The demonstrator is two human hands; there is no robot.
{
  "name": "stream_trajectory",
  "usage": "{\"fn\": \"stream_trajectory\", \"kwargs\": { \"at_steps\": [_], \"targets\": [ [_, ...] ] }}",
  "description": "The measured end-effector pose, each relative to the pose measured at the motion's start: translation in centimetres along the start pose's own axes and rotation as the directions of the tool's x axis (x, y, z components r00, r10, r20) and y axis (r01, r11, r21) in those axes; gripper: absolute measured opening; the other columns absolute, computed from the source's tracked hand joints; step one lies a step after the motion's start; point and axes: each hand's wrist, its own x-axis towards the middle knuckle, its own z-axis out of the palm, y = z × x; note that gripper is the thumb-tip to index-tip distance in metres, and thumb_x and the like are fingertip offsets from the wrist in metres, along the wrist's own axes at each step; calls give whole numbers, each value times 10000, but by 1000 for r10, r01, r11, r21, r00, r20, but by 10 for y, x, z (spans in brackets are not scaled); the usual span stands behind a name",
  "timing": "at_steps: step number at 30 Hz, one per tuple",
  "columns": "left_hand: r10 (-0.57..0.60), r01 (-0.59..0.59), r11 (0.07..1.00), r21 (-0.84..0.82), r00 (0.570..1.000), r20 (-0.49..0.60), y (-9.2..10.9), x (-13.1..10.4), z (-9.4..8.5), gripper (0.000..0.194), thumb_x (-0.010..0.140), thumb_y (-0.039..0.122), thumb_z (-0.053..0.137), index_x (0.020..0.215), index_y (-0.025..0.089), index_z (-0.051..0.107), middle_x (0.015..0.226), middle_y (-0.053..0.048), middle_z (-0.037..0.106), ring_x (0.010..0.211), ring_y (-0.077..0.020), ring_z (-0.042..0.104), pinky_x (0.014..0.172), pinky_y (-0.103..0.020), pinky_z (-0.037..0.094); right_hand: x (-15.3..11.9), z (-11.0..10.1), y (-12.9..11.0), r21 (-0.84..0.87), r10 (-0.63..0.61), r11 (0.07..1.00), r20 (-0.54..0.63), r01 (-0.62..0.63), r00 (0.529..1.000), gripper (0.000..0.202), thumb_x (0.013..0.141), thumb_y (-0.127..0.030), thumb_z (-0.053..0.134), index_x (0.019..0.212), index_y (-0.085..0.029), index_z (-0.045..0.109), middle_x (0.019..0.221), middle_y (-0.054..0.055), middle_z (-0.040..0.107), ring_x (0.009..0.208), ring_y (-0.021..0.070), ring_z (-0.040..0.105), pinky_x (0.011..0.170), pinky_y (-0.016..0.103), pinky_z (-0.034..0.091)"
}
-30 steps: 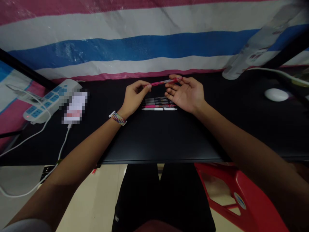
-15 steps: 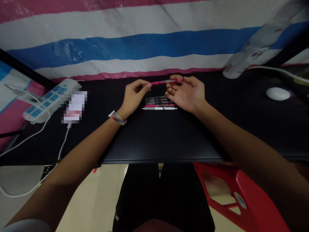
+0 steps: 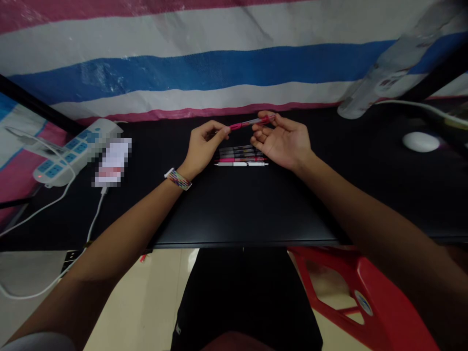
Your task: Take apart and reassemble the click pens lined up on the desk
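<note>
A red pen [image 3: 249, 123] with a clear barrel is held up over the desk, its right end tilted slightly higher. My left hand [image 3: 205, 144] pinches the pen's left end between thumb and fingertips. At the other end, my right hand [image 3: 287, 141] has its palm turned up, with thumb and forefinger closed on the pen's red end and the other fingers loosely curled. Beneath lies a row of several pens: dark ones [image 3: 237, 152] at the back, a pink pen [image 3: 234, 159] in front of them, then a white pen [image 3: 241, 165] nearest me. My right fingers partly hide the row's right ends.
On the left of the black desk [image 3: 234, 209] are a power strip [image 3: 69, 158] and a blurred-out phone-like item [image 3: 112, 163] with a white cable. A clear bottle [image 3: 376, 85] and a white mouse [image 3: 421, 142] are at the right. A red stool [image 3: 387, 297] stands below.
The right end of the red pen has risen a little and shifted slightly left with my right fingers. My left hand keeps its hold, and the row of pens is unchanged.
</note>
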Motion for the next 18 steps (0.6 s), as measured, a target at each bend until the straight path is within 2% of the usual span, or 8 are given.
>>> {"fn": "stream_trajectory", "kwargs": {
  "at_steps": [6,12,18],
  "targets": [
    [-9,9,1000,-17,1000,-17,-1,0,1,393,1058,573,825,909,211,790,866,-36,805,842,-159,743,828,-296,589,-3,2,-3,14,34,999,24,-34,999,353,981,-588,738,1159,-284,754,1078,78,833,1084,307,772,974,480,658],
    [-9,9,1000,-13,1000,-24,-2,1,2,394,1058,581,821,902,221,779,847,-34,793,823,-160,740,821,-310,596,-2,1,-2,-17,0,1000,30,0,1000,258,987,-514,751,1110,-288,770,1068,72,846,1094,289,780,993,457,668],
    [-24,24,1000,-7,999,-34,1,1,3,446,1042,648,811,895,229,770,857,-36,796,835,-171,747,842,-324,609,-4,3,-3,-55,-14,998,23,15,1000,310,970,-564,778,1135,-302,776,1107,65,864,1090,298,794,1004,486,683]
  ]
}}
